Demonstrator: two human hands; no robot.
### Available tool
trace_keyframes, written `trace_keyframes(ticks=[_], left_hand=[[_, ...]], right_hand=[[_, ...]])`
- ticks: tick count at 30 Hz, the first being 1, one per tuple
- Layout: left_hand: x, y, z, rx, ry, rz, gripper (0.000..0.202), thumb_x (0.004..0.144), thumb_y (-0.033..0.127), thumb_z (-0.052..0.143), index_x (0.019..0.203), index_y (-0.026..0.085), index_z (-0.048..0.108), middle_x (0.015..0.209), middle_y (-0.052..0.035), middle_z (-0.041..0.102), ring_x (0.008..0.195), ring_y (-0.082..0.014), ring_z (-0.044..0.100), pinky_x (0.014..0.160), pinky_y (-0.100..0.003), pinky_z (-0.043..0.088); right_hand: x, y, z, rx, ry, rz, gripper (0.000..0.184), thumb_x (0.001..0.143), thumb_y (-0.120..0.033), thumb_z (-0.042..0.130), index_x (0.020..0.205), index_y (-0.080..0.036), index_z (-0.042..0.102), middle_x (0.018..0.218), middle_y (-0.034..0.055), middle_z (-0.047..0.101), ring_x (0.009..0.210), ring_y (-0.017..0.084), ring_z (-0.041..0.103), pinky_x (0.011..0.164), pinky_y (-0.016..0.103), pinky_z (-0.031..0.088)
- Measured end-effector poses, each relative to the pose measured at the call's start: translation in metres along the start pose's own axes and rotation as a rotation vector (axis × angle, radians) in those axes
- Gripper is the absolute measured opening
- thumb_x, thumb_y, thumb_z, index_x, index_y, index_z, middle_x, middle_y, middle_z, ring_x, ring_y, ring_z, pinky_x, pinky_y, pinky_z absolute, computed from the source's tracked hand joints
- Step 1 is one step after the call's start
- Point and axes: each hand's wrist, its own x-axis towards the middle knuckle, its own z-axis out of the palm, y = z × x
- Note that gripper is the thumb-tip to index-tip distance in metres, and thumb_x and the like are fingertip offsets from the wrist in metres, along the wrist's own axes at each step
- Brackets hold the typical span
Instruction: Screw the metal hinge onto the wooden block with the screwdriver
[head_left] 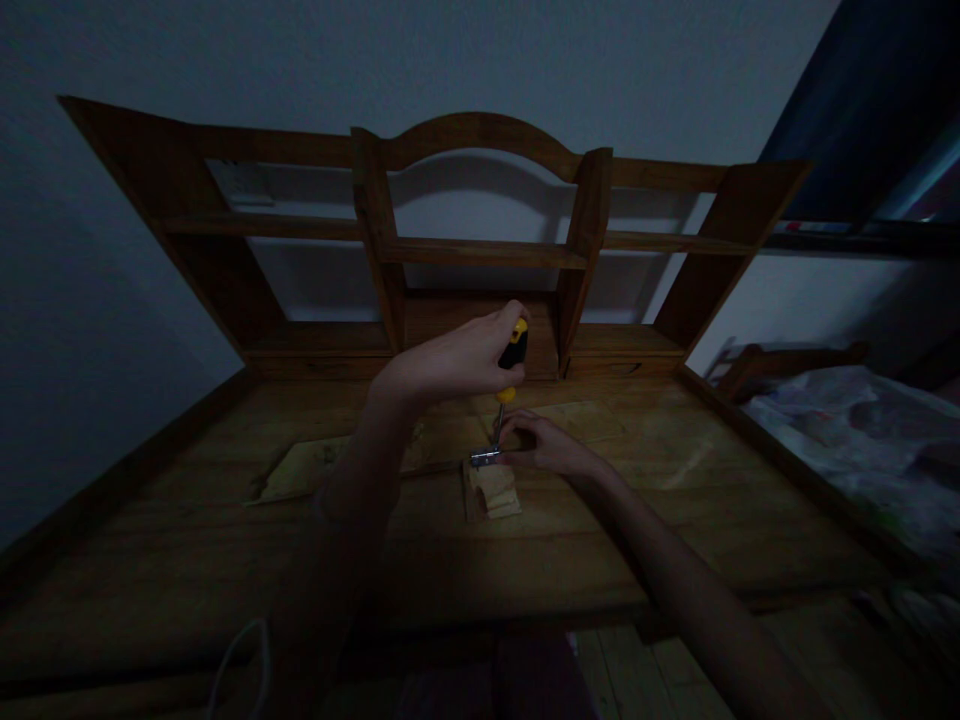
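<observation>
My left hand (472,352) is wrapped around the black-and-yellow handle of a screwdriver (513,350), which stands nearly upright with its shaft pointing down. The shaft's lower end meets a small shiny metal hinge (485,456). My right hand (544,442) has its thumb and fingers closed at the hinge's right side, with the fingertips beside the shaft. Under and in front of the hinge lies a small block of light wood pieces (493,492) on the desk. Dim light hides the finer detail of the hinge and the screwdriver's tip.
The wooden desk (645,520) carries a flat light wooden piece (300,468) on the left, partly behind my left forearm. A wooden shelf unit (480,253) rises at the back against the wall. On the right, plastic-covered things (847,430) lie beyond the desk's raised edge.
</observation>
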Motion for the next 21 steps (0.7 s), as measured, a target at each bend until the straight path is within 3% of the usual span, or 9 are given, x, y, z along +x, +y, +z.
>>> trace_keyframes(ticks=[2,6,11,15,18,21], left_hand=[[0.001,-0.002,-0.001,0.008,-0.01,0.016,0.047,0.088,0.036,0.059,0.13,0.018,0.047,0.101,-0.0079,0.066,0.091,-0.0225,0.064,0.079,-0.031,0.046],[0.002,-0.003,0.003,0.077,0.035,0.066,0.047,0.094,0.043,0.054,0.136,0.024,0.046,0.117,-0.0089,0.064,0.106,-0.0242,0.061,0.091,-0.034,0.043],[0.002,0.002,0.013,0.231,0.061,-0.071,0.046,0.099,0.045,0.044,0.139,0.025,0.044,0.115,-0.0115,0.062,0.104,-0.0264,0.061,0.089,-0.038,0.044],[0.001,0.006,0.011,0.176,0.01,-0.075,0.042,0.095,0.035,0.049,0.135,0.021,0.045,0.114,-0.0111,0.06,0.103,-0.0253,0.061,0.089,-0.036,0.045],[-0.002,0.006,0.004,0.08,-0.039,0.01,0.047,0.088,0.024,0.053,0.134,0.02,0.044,0.118,-0.0104,0.058,0.106,-0.0231,0.06,0.091,-0.033,0.044],[-0.003,0.005,-0.002,0.025,-0.035,0.084,0.043,0.088,0.024,0.053,0.13,0.02,0.047,0.119,-0.009,0.06,0.108,-0.0219,0.059,0.093,-0.032,0.043]], right_hand=[[0.0,0.002,0.0,-0.003,0.008,-0.001,0.022,0.077,-0.032,0.08,0.092,-0.021,0.069,0.112,0.0051,0.065,0.107,0.021,0.061,0.101,0.039,0.045],[0.0,0.004,0.001,-0.002,0.01,-0.007,0.021,0.078,-0.031,0.079,0.093,-0.022,0.068,0.109,0.0043,0.065,0.105,0.02,0.062,0.099,0.039,0.047],[0.0,0.005,0.001,-0.007,0.007,-0.029,0.02,0.078,-0.03,0.079,0.093,-0.022,0.069,0.108,0.0041,0.067,0.104,0.02,0.062,0.098,0.038,0.047],[0.0,0.007,0.001,-0.004,0.009,-0.028,0.021,0.078,-0.031,0.079,0.094,-0.022,0.069,0.108,0.0038,0.066,0.104,0.02,0.062,0.098,0.038,0.047],[0.0,0.006,0.001,0.004,0.0,-0.032,0.021,0.079,-0.031,0.079,0.094,-0.022,0.068,0.108,0.0039,0.066,0.104,0.02,0.062,0.097,0.037,0.047],[0.001,0.004,0.001,0.008,0.001,-0.049,0.02,0.079,-0.031,0.079,0.093,-0.021,0.067,0.107,0.0042,0.065,0.104,0.019,0.062,0.097,0.037,0.047]])
